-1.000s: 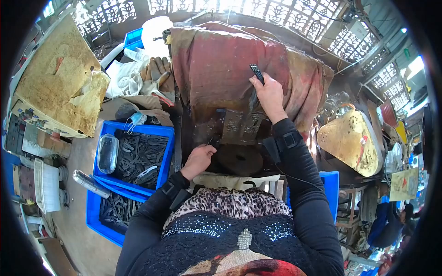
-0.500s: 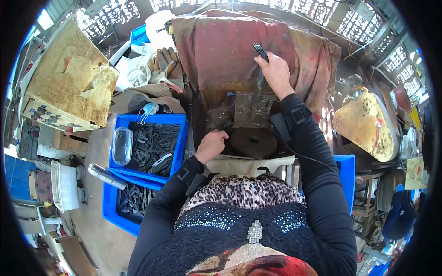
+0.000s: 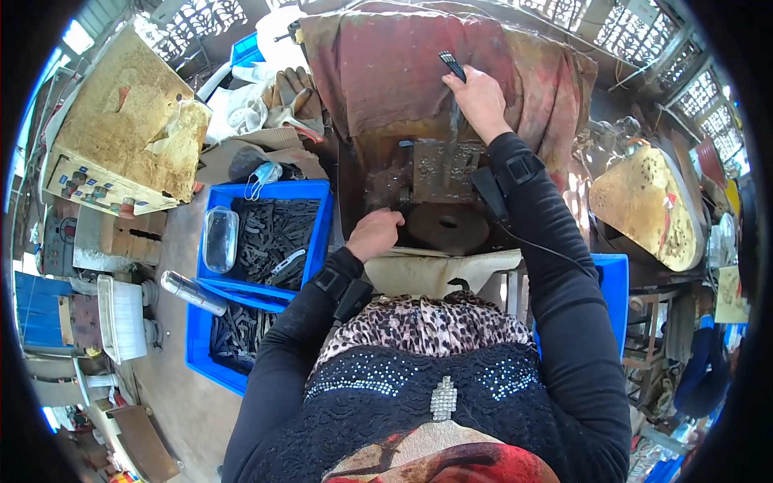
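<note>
My right hand (image 3: 480, 98) is closed around a small bundle of dark, thin strips (image 3: 452, 64), held up before a reddish cloth (image 3: 394, 68). Their kind is not clear. Lower and to the left, my left hand (image 3: 376, 233) is closed with its fingertips pinched, beside a round dark disc (image 3: 467, 233) with a central hole. What those fingers hold, if anything, I cannot make out. Behind the disc stands a wet, brownish plate (image 3: 427, 173), with what looks like water running down in front of it.
Two blue crates (image 3: 324, 233) of dark flat metal pieces (image 3: 278, 233) stand at my left, with a clear plastic container (image 3: 220, 240) and a silver cylinder (image 3: 193, 292). Stained gloves (image 3: 290, 97) lie beyond. A stained box (image 3: 121, 121) stands far left; another blue crate (image 3: 613, 298) is at my right.
The view has shifted slightly. My left hand has moved a little up and to the right, nearer the disc. My right hand stays raised with the strips.
</note>
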Motion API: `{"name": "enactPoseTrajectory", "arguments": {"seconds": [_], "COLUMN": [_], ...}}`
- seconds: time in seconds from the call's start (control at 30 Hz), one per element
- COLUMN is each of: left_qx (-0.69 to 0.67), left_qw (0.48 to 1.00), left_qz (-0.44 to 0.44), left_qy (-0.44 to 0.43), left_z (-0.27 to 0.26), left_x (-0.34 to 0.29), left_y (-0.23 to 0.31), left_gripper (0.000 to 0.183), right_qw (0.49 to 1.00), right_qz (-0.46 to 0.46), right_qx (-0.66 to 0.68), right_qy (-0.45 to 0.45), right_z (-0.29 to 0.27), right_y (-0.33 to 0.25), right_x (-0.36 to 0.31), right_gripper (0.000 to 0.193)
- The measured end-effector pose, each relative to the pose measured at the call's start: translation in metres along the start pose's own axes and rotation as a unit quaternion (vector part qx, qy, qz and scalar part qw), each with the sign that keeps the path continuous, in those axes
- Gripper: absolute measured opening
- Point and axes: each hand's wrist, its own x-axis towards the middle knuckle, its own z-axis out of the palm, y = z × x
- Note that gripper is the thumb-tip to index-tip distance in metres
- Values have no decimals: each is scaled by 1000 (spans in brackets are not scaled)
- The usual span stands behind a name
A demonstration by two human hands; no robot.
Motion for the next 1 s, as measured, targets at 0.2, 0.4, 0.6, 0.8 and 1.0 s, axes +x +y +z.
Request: {"name": "enactPoseTrajectory", "arguments": {"seconds": [0.2,0.4,0.6,0.8,1.0], "left_qx": [16,21,23,-155,-103], "left_qw": [999,996,998,960,944], "left_qz": [-6,-20,13,32,53], "left_qy": [-49,-81,-60,231,310], "left_z": [-4,-11,-10,0,-22], "left_x": [5,5,5,6,25], "left_y": [2,9,4,-13,-15], "left_gripper": [25,29,29,28,27], "right_qw": [1000,999,998,976,962], "right_qz": [5,-14,24,-6,-51], "right_qx": [-3,-11,20,208,252], "right_qy": [-13,-30,-56,-57,-91], "right_z": [-2,-3,-1,-27,-75], "right_y": [-4,-2,5,15,1], "right_x": [1,8,19,-47,-171], "right_gripper": [36,37,39,38,21]}}
